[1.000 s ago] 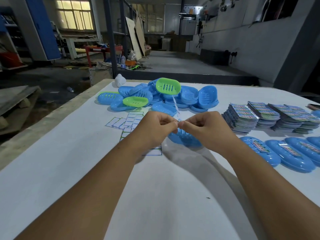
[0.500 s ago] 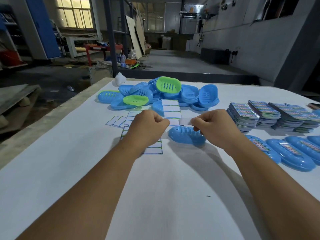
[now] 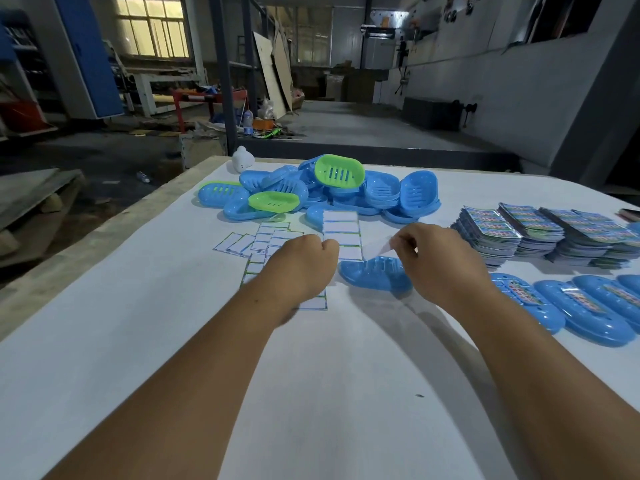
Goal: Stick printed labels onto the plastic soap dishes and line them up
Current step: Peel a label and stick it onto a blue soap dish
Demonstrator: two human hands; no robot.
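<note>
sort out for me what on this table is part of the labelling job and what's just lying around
Part of the job:
- left hand holding the backing strip
- right hand pinching a peeled label
- blue dish below it
- unlabelled dish pile
- label stacks
- labelled row

Lying about:
- spent backing sheets
- white object at the table's far edge
</note>
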